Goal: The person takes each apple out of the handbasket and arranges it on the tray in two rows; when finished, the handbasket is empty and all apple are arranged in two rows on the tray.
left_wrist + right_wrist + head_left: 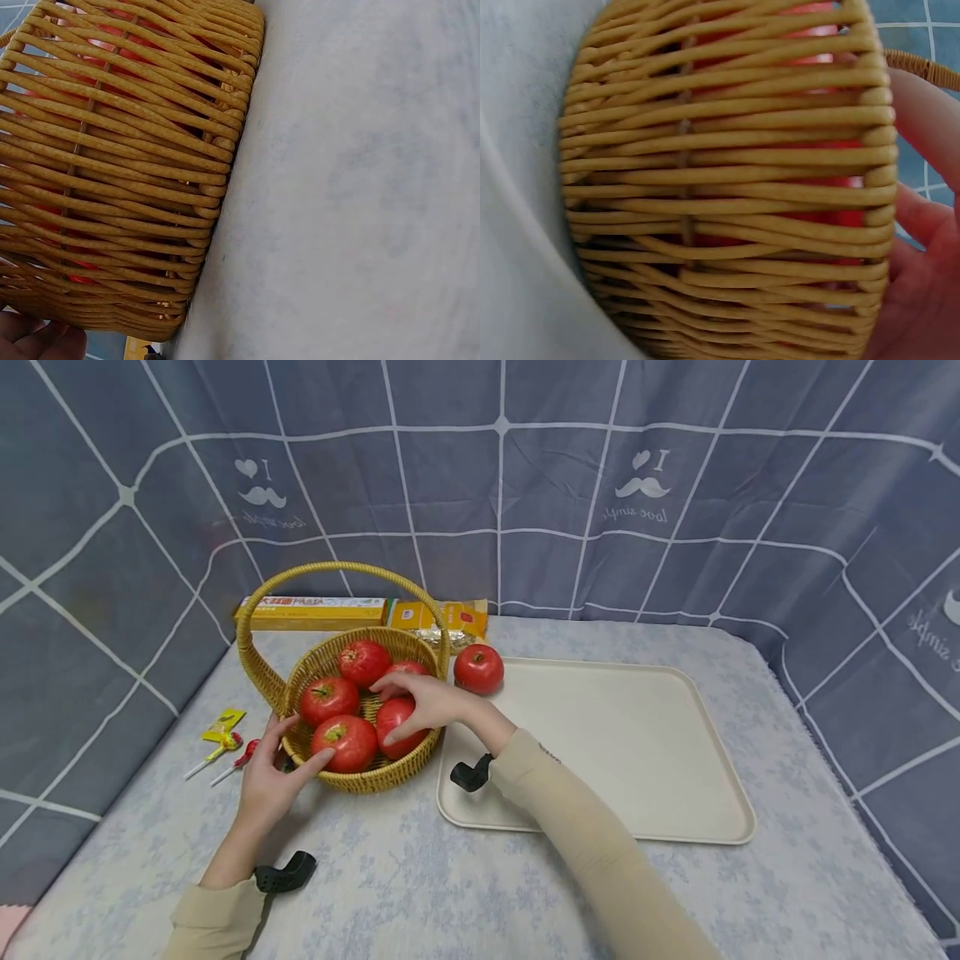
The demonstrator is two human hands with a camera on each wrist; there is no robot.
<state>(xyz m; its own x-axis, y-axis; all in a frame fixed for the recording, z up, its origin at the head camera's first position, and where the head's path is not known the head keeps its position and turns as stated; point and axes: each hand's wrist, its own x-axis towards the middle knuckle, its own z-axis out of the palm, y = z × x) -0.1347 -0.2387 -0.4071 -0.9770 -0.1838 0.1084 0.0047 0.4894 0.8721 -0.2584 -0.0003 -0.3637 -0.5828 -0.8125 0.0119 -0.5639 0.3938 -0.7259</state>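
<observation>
A wicker basket (375, 781) with a tall arched handle stands on the table, holding several red apples. At its left side my left hand (266, 785) grips the rim, thumb over the edge beside the front apple (345, 745). My right hand (427, 702) reaches over the right rim and holds an apple (397, 724) inside, thumb in front and fingers behind. The left wrist view shows curled fingers (41, 341) against the woven wall. In the right wrist view the basket wall (727, 187) hides most of the apples, with part of my right hand beyond the rim.
A beige tray (600, 752) lies right of the basket, with one apple (478, 669) at its back-left corner. Behind are a pasta box (318, 613) and an orange packet (457, 620). Lollipops (231, 742) and a yellow wrapped item (223, 724) lie at the left.
</observation>
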